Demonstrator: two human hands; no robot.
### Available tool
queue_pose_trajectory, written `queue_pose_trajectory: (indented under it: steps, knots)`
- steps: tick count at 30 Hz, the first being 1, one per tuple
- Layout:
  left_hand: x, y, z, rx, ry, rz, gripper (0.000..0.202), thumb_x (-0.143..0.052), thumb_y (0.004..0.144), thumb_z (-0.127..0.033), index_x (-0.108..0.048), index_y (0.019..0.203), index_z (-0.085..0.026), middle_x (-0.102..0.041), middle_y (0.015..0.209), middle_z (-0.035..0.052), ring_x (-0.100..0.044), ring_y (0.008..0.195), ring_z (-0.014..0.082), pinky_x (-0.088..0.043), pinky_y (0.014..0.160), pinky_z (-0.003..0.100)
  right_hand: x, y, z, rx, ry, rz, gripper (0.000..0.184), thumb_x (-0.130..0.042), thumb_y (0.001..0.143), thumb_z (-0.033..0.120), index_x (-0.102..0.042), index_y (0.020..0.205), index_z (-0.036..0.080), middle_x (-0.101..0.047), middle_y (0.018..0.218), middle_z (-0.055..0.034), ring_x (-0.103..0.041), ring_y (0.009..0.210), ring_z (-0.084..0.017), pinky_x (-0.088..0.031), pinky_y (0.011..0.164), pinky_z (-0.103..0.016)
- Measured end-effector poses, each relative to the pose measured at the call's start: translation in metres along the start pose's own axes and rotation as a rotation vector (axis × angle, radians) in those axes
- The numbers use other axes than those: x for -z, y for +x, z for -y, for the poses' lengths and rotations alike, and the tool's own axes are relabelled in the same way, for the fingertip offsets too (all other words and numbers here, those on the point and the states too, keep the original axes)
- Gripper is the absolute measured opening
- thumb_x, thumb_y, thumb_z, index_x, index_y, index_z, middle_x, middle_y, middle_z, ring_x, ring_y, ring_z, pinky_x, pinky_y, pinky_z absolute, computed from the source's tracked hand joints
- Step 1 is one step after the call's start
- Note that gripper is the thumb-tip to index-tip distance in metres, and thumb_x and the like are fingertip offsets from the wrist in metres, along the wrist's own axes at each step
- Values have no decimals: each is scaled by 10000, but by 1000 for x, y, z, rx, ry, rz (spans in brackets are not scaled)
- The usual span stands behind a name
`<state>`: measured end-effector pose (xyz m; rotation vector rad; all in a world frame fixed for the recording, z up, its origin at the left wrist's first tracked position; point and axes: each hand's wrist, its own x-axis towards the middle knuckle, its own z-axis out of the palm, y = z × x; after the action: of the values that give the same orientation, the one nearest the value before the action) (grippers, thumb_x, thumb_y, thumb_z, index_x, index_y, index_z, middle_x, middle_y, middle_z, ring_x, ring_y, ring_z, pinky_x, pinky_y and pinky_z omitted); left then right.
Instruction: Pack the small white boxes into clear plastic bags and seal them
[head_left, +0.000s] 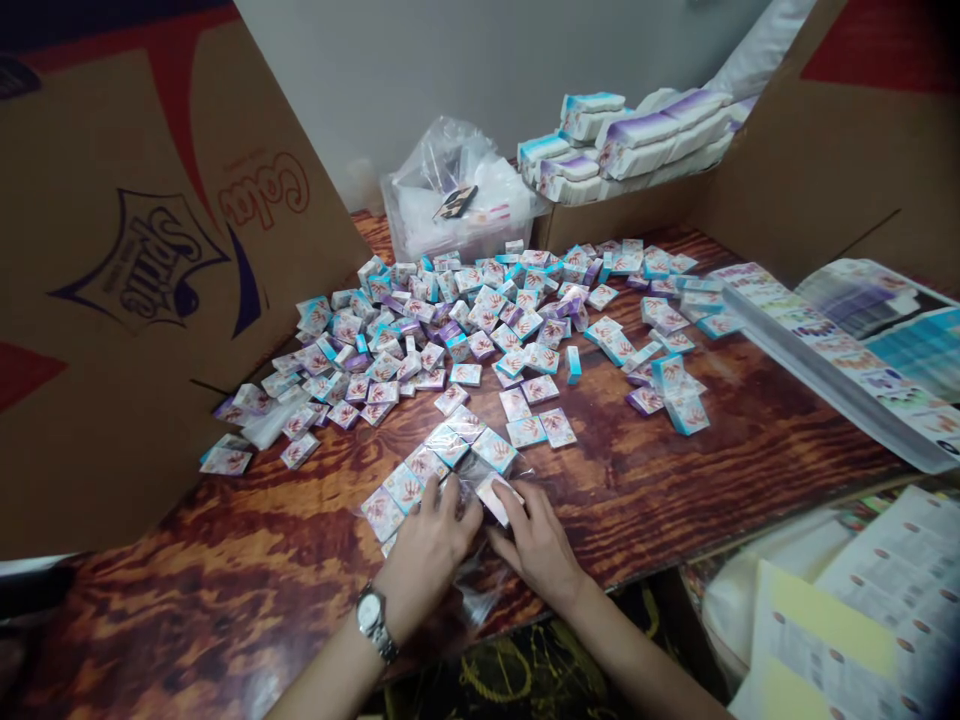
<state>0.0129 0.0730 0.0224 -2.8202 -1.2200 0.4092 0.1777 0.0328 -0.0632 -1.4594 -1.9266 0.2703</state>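
Observation:
Small white boxes printed with a red hand design lie in rows inside a clear plastic bag [407, 487] near the table's front edge. My left hand [435, 535] rests over the bag's near side, fingers bent onto the plastic and holding it. Between the thumb and fingers of my right hand [541, 545] is one small box [495, 498], at the bag's right side. Loose plastic [478, 600] bunches below my hands. Just beyond the bag, a few loose boxes [541, 428] lie flat. Behind them spreads a large heap of the same boxes [450, 320], with blue or purple sides.
Large cardboard boxes stand at the left [150, 250] and right [862, 150]. At the back are a clear tub with plastic bags [457, 200] and a carton [622, 210] stacked with wrapped packs. A plastic-edged printed sheet [840, 360] and papers [862, 610] lie at right.

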Motion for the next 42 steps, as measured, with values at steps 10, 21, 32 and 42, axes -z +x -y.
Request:
queue_pose_trajectory:
  steps: [10,21,32,42]
  knots:
    - [4,-10,6,-33,-69,63,421,-470,865,-110,-388,1255,-247,-345,1385,187,-327,1300,365,-526,835,418,-1,4,-2,20,25,22,437,-448,872,147,-469,1306,186,-512,1167,-136,-514,1057,-238,-482,891,-408]
    - [9,-10,9,-31,-147,79,428,-465,864,-90,-398,1258,-244,-309,1423,193,-306,1315,369,-512,854,442,0,6,-6,20,-46,8,295,-476,906,226,-548,1187,170,-484,1092,-142,-572,933,-200,-541,767,-324]
    - [2,-11,11,-18,-181,27,418,-475,856,-97,-425,1239,-257,-238,1468,179,-254,1336,383,-517,851,433,-3,9,-7,132,14,45,339,-412,877,106,-541,1190,140,-579,1084,-134,-557,1050,-215,-506,895,-369]
    - [-6,-28,-8,43,-164,-186,684,-526,856,-153,-207,1411,-396,-125,1522,145,-116,1378,379,-318,1013,570,48,35,-21,109,-302,32,385,-539,880,319,-548,1236,173,-627,1067,-124,-565,960,-235,-468,822,-351]
